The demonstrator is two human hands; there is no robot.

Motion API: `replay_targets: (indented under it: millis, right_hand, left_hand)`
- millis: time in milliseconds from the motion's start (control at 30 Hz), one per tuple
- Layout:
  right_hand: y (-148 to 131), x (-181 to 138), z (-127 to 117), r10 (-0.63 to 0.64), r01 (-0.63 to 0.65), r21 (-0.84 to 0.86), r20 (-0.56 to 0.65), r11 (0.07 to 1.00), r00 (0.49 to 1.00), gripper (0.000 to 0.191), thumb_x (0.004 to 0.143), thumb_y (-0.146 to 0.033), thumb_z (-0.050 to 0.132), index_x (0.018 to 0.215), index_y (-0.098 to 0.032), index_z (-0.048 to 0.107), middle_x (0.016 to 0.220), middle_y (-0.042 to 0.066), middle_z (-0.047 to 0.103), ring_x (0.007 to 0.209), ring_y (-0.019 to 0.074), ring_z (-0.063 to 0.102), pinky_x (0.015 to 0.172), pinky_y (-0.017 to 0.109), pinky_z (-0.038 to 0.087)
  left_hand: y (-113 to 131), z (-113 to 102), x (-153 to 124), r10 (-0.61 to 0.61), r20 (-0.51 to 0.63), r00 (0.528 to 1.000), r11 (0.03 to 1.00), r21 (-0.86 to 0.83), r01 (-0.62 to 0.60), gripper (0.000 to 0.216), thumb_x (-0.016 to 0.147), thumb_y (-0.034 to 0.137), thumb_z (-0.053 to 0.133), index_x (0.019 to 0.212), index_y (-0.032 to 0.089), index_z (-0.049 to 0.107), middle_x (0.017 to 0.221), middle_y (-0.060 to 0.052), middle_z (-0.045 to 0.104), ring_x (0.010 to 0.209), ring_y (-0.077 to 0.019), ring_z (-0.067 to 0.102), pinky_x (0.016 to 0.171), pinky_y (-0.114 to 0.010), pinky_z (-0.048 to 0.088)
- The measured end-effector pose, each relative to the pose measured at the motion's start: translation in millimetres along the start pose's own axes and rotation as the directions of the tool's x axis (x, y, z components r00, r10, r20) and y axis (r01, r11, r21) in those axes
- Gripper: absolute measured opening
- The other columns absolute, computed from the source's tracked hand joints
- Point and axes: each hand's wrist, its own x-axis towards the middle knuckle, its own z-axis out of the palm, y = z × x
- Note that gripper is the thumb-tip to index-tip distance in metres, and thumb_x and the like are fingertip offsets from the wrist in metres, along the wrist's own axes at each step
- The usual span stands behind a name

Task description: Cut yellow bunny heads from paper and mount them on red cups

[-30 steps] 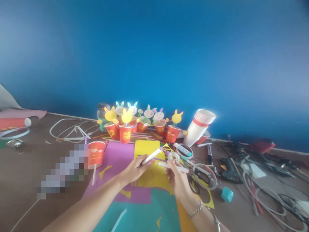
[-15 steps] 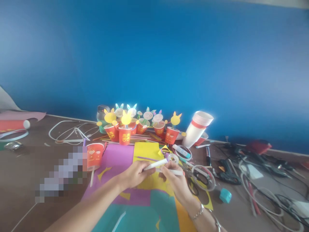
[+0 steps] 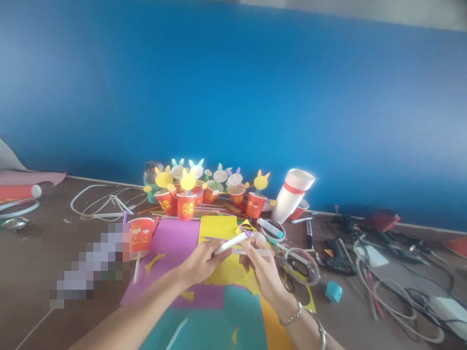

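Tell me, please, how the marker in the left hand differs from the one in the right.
The left marker shows purple at one end; the right marker shows a reddish tone at one end. The left marker slants up to the right in the picture, while the right marker lies nearly level. Both are slim and whitish.

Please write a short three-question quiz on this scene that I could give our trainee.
1. True or false: the left hand holds scissors.
2. What leans to the right of the red cups with eared paper heads: A, a bottle; B, a stack of white cups; C, a lamp?
3. Fill in: the sheet directly left of the yellow paper is ____.

Key: 1, false, it holds a white marker; 2, B; 3, purple.
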Motion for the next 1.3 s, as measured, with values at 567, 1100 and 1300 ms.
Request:
replay_targets:
  millis: [567, 1100, 1300]
  right_hand:
    - [-14, 12, -23, -0.217, 0.146, -0.245, -0.293, 0.959, 0.931, 0.041, 0.080, -0.052, 0.059, 0.057, -0.018, 0.059, 0.047, -0.002, 0.046, 0.046, 0.0121, 0.043, 0.047, 0.025, 0.038]
    - [-17, 45, -99, -0.195, -0.108, -0.699, -0.339, 0.707, 0.920, 0.037, 0.069, -0.038, 0.065, 0.098, -0.016, 0.063, 0.069, 0.004, 0.066, 0.069, 0.0232, 0.062, 0.056, 0.026, 0.038]
    - [-22, 47, -107, -0.194, -0.209, -0.932, -0.272, 0.295, 0.942, 0.029, 0.074, -0.035, 0.062, 0.098, -0.018, 0.062, 0.085, 0.005, 0.069, 0.079, 0.0212, 0.063, 0.063, 0.025, 0.039]
  left_hand:
    - [1, 12, -12, 0.097, -0.018, 0.995, 0.887, 0.456, -0.078, 0.047, 0.083, 0.024, 0.057, 0.128, 0.025, 0.044, 0.120, -0.010, 0.059, 0.111, -0.0274, 0.053, 0.095, -0.044, 0.042]
    - [-20, 4, -14, 0.033, -0.031, 0.999, 0.894, 0.447, -0.015, 0.042, 0.084, 0.006, 0.040, 0.118, 0.023, 0.058, 0.120, -0.008, 0.063, 0.114, -0.0232, 0.056, 0.098, -0.042, 0.044]
    - [-27, 3, -13, 0.047, -0.118, 0.992, 0.913, 0.407, 0.005, 0.041, 0.086, 0.006, 0.034, 0.113, 0.020, 0.060, 0.112, -0.009, 0.066, 0.107, -0.0223, 0.060, 0.093, -0.040, 0.048]
